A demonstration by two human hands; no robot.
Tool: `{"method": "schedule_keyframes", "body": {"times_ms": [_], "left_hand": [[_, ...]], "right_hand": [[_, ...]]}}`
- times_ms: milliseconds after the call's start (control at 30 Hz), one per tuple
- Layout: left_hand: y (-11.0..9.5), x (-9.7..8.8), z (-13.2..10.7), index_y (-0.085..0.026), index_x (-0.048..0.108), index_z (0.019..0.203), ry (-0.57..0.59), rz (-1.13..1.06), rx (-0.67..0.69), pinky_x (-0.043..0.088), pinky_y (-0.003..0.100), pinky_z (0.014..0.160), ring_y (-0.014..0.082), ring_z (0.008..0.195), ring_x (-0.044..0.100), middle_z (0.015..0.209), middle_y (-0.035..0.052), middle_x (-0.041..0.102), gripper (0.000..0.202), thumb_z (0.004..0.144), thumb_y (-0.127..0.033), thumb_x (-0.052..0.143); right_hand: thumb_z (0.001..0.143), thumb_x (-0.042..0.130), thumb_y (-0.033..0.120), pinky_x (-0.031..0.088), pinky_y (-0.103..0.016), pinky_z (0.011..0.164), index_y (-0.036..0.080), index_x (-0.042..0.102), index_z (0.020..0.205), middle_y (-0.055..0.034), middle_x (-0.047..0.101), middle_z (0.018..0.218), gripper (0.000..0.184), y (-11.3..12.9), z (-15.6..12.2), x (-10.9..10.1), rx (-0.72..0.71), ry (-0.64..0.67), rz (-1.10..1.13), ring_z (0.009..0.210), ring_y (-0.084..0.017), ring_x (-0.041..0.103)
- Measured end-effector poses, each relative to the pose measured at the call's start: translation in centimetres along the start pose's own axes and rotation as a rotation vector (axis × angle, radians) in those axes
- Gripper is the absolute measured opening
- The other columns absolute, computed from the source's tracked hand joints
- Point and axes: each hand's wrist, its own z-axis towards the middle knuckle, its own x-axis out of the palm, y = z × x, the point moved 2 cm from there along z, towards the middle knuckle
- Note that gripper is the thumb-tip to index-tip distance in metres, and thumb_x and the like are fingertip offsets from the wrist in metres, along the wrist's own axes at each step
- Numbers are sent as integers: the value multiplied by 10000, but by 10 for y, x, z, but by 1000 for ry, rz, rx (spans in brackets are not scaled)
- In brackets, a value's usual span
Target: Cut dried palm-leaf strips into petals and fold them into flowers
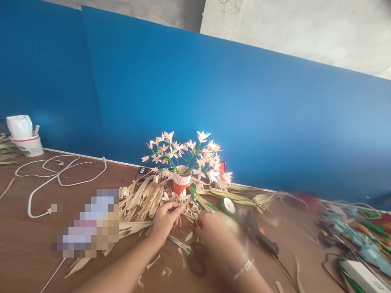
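My left hand (pixel 165 219) pinches into a heap of dried pale leaf strips (pixel 143 201) on the brown table (pixel 24 244); its fingers are closed on a strip. My right hand (pixel 215 234) is smeared by motion just right of it, and its fingers cannot be made out. Scissors (pixel 183 246) lie on the table between and below the two hands. Behind the heap stands an orange paper cup (pixel 181 182) holding a bunch of pale handmade flowers (pixel 183 154) on green stems. A roll of green tape (pixel 228 206) lies right of the cup.
A white cable (pixel 58 175) loops over the left of the table, and a white cup (pixel 29 144) stands at the far left. A black glue gun (pixel 259 232) and cluttered tools lie right. A blue board (pixel 244 114) backs the table.
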Motion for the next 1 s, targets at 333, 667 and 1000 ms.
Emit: {"method": "schedule_keyframes", "body": {"times_ms": [333,667,1000], "left_hand": [[-4,2,-3,-148,668,727,-15,-16,-40,287,187,388,82,372,375,360,-74,438,280,635,-411,694],[-5,10,-10,-142,676,701,33,27,-128,289,200,380,90,364,395,365,-55,479,228,614,-352,692],[-3,14,-15,-146,658,683,119,-33,-147,286,200,383,85,368,385,374,-61,465,240,626,-376,696]], "right_hand": [[731,537,207,380,-244,496,193,648,680,14,606,533,123,-7,2,-3,54,-151,756,502,-142,536],[689,666,276,374,-245,544,184,604,681,17,562,651,112,-4,8,3,-56,-398,1242,599,-136,496],[748,620,222,395,-274,616,201,603,685,-4,530,732,68,-1,12,14,-167,-556,1156,697,-164,499]]}}
